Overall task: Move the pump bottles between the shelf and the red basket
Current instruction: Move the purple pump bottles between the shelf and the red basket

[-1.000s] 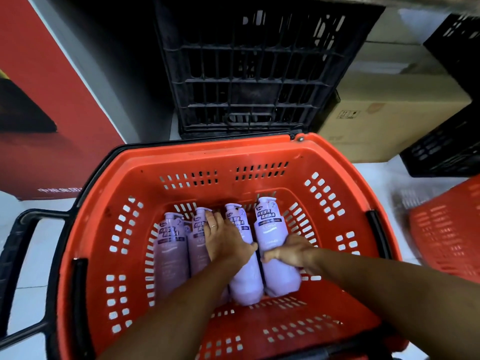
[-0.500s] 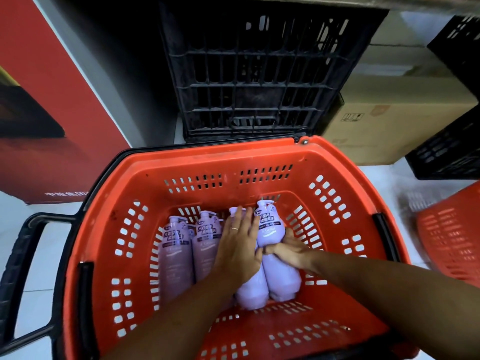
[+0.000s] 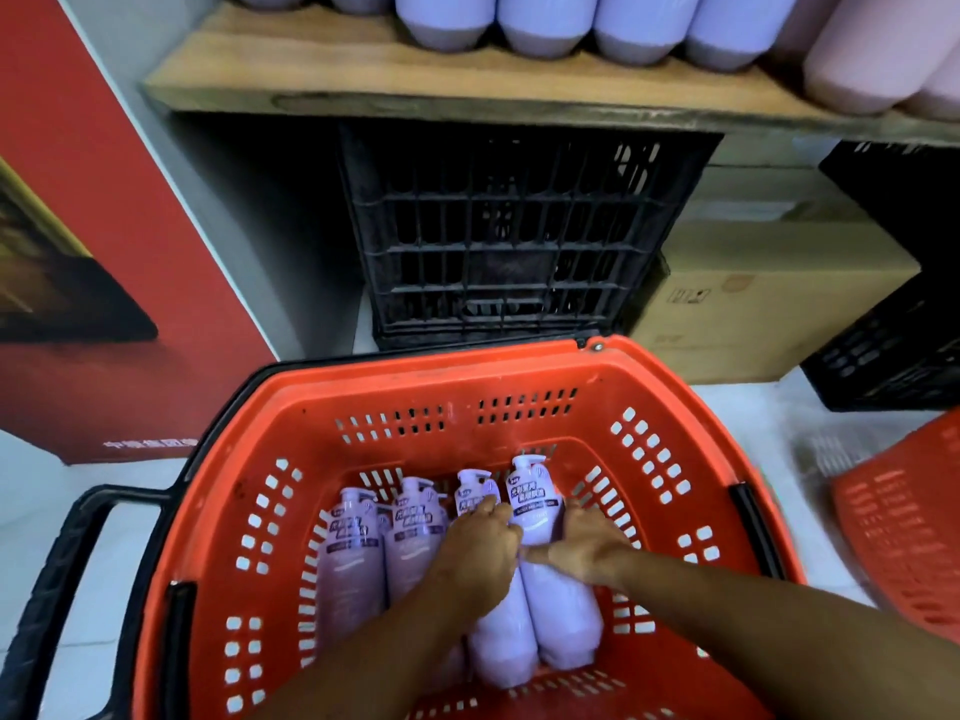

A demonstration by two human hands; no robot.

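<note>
Several lilac pump bottles lie side by side in the red basket (image 3: 519, 371), pump heads pointing away from me. My left hand (image 3: 480, 550) curls over the third bottle from the left (image 3: 498, 646). My right hand (image 3: 587, 548) grips the rightmost bottle (image 3: 563, 610) around its upper body. The two left bottles (image 3: 353, 558) lie untouched beside them. More lilac bottles (image 3: 545, 23) stand on the wooden shelf (image 3: 322, 80) at the top of the view.
Under the shelf stands a black crate (image 3: 509, 241), with a cardboard box (image 3: 769, 304) to its right. Another black crate (image 3: 898, 340) and a second red basket (image 3: 904, 527) are at the right. A red panel (image 3: 104, 252) fills the left. The basket's black handle (image 3: 62, 579) sticks out left.
My left hand's fingers went from lying flat over the bottles to curling around the third one. The view tilted up, bringing the shelf and its bottles into sight.
</note>
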